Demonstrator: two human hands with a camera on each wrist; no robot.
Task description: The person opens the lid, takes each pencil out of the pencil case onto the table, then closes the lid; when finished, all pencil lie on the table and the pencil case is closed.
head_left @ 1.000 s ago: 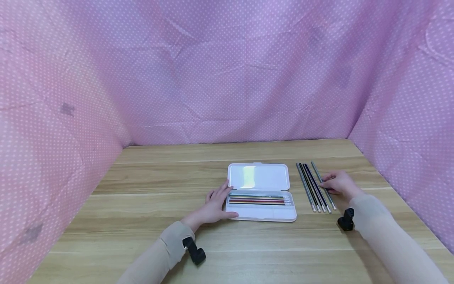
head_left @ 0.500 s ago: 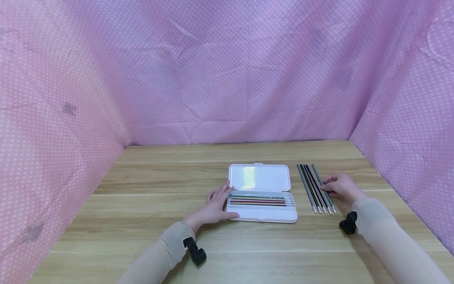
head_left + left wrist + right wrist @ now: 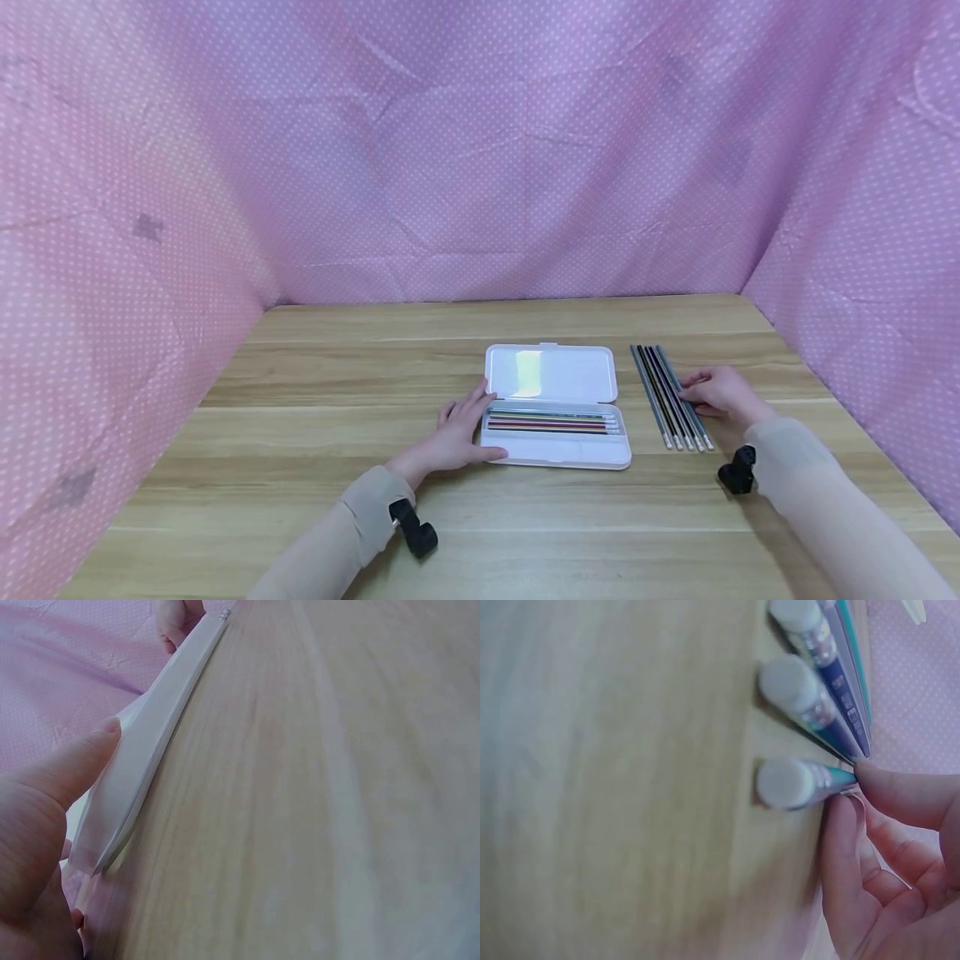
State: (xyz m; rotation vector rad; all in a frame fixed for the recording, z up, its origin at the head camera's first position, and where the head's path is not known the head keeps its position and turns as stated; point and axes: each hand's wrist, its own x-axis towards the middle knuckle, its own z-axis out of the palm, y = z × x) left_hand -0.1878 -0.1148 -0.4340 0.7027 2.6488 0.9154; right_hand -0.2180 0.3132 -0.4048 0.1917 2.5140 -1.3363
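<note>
A white pencil case (image 3: 558, 450) lies with its lid raised back on the table, several pencils (image 3: 551, 422) lying lengthwise inside. My left hand (image 3: 453, 437) rests spread at the case's left end, thumb on the front edge and fingers near the hinge; the left wrist view shows the thumb (image 3: 90, 754) touching its wall. To the right, a row of pencils (image 3: 660, 392) lies side by side, eraser ends nearest me. My right hand (image 3: 722, 394) pinches the rightmost pencil (image 3: 787, 784) between thumb and index finger; its far part is hidden in the right wrist view.
The wooden table (image 3: 360, 350) stretches around the case. Pink dotted cloth (image 3: 480, 167) hangs behind and along both sides. A black wrist camera (image 3: 412, 531) sits on the left cuff and another black camera (image 3: 737, 471) on the right.
The rightmost pencil has moved left at my right hand, narrowing the gap until it lies close along the row. The left hand and case stay in place.
</note>
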